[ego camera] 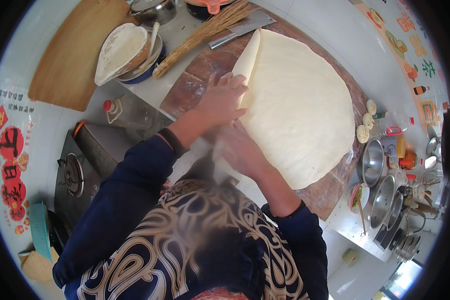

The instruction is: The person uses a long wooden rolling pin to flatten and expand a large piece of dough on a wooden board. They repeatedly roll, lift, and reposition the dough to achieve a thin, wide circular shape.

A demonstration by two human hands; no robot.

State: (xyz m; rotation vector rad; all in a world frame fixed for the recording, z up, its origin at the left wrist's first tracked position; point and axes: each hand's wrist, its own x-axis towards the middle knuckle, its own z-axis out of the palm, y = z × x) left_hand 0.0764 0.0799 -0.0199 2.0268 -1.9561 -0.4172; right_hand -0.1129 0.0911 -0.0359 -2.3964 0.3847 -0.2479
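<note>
A large, thin round sheet of pale dough covers much of a floured wooden board. Its left edge is folded or rolled over into a long narrow strip that tapers to a point at the top. My left hand lies on this strip with its fingers spread, a dark band at the wrist. Just below it, my right hand is at the lower left edge of the dough, blurred; its fingertips are partly hidden near the left hand, and whether they pinch the dough is unclear.
A cleaver and a straw whisk broom lie at the board's upper edge. Left of them are a flour-filled scoop and a blue-rimmed bowl. Several small buns, metal bowls and bottles stand right. A gas stove is at left.
</note>
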